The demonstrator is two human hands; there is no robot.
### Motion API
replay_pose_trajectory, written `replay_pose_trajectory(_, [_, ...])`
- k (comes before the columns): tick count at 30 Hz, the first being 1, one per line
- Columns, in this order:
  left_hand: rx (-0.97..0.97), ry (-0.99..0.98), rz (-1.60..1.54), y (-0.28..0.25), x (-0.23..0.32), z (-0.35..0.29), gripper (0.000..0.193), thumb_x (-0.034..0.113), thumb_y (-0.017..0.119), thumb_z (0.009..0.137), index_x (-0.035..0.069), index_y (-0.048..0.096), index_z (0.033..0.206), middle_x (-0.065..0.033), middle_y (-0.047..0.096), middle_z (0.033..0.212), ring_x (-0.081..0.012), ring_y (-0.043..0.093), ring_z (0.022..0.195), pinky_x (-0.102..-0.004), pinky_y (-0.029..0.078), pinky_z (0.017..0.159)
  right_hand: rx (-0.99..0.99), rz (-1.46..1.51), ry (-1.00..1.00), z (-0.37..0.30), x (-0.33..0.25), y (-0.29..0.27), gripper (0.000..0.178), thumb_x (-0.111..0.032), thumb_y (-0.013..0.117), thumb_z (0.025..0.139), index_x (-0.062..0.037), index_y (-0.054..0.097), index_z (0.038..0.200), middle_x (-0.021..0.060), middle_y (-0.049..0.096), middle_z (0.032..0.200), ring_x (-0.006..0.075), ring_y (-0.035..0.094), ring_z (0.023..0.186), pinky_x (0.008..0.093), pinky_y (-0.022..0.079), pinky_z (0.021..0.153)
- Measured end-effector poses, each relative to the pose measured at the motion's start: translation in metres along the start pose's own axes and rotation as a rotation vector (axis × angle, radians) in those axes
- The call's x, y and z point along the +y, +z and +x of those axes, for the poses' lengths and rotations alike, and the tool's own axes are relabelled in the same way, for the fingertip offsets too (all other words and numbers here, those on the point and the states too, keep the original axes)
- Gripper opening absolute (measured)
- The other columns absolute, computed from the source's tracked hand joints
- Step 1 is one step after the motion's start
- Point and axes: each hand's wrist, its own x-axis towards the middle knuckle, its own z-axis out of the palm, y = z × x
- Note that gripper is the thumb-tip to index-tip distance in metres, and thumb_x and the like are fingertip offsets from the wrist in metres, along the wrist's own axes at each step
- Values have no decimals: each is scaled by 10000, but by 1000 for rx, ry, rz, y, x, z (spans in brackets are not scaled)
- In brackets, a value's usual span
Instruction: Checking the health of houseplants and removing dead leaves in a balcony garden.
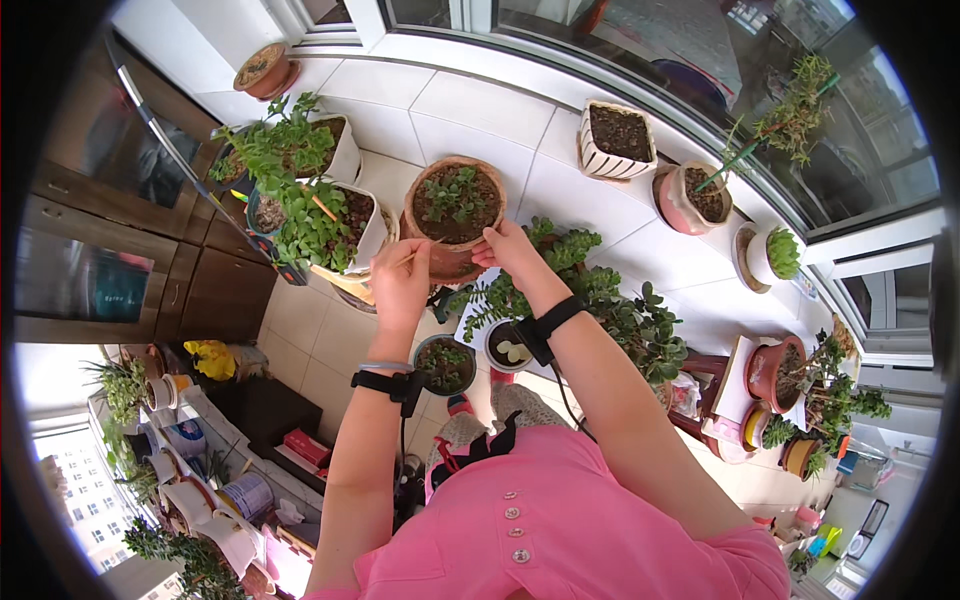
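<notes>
A round terracotta pot (412, 212) with dark soil and a small leafy plant (455, 195) stands on the white tiled ledge in front of me. My left hand (400, 278) is at the pot's near left side, its fingers pinched on what looks like a thin pale stick (406, 259). At the near right rim is my right hand (508, 250), thumb and fingertips drawn together against or just beside the rim. Whatever those right fingertips may hold is too small to tell. Both wrists wear black straps.
White planters with bushy green plants (315, 225) stand close on the left. Trailing succulents (600, 300) spread beneath my right forearm. Along the ledge to the right are a striped square pot (617, 140), a pink pot (690, 205) and a white pot (768, 258). A grey-rimmed pot (446, 364) sits below.
</notes>
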Motion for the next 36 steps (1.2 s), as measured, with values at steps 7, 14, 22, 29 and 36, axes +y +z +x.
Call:
replay_pose_trajectory(7, [58, 174, 40, -1, 17, -1, 68, 51, 631, 818, -14, 641, 801, -132, 630, 748, -297, 595, 661, -369, 459, 612, 44, -12, 6, -1, -2, 2, 208, -175, 382, 985, -24, 472, 1096, 116, 626, 857, 191, 637, 709, 284, 526, 608])
replay_pose_trajectory(14, [-15, 135, 35, -4, 18, -6, 56, 82, 629, 833, 30, 649, 828, -105, 637, 795, -272, 593, 754, -360, 424, 740, 24, 32, 24, -22, 17, -5, 334, -241, 444, 969, -23, 453, 1221, 104, 611, 842, 178, 621, 707, 291, 522, 646])
replay_pose_trajectory(22, [-20, 340, 107, -33, 28, -62, 241, 57, 623, 829, 47, 617, 1069, -93, 626, 975, -272, 564, 926, -367, 404, 803, -178, -45, -7, -123, 49, 14, 336, -297, 493, 946, 8, 575, 1060, 43, 612, 807, 123, 589, 705, 249, 479, 652])
replay_pose_trajectory(29, [-155, 439, 274, -51, 8, -123, 364, 73, 625, 816, 55, 575, 1177, -61, 634, 1027, -218, 553, 1030, -377, 362, 862, -332, 73, 85, -187, 68, 59, 295, -317, 565, 924, -28, 627, 916, 17, 613, 794, 95, 579, 724, 216, 455, 646])
replay_pose_trajectory(36, [-119, 509, 341, -52, -19, -136, 375, 116, 634, 811, 61, 581, 1178, -40, 633, 1073, -207, 554, 1047, -373, 369, 892, -209, -23, 45, -197, 78, 94, 283, -295, 643, 863, -14, 617, 845, 24, 607, 727, 95, 574, 648, 208, 463, 587])
